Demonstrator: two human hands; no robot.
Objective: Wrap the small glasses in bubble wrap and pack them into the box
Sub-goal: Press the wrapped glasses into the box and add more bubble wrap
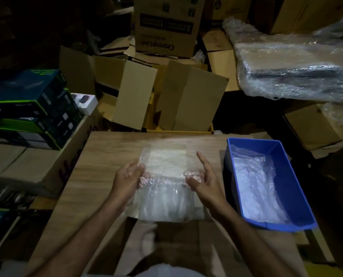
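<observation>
Bubble wrap (164,176) lay as a flat sheet on the wooden tabletop (98,156), its near part folded or rolled up into a thicker clear bundle between the two hands. Whether a glass sat inside that bundle, I could not tell. The left hand (128,179) gripped the left edge of the wrap, fingers curled round it. The right hand (203,179) pinched the right edge with thumb and lower fingers, while its forefinger stuck out straight toward the far side. Just beside the right hand stood a blue plastic box (282,148), touching the table's right edge, with more crumpled clear wrap lying inside. Beyond the table leaned open cardboard cartons (190,96). To the left rose a stack of dark boxed goods (32,108).
</observation>
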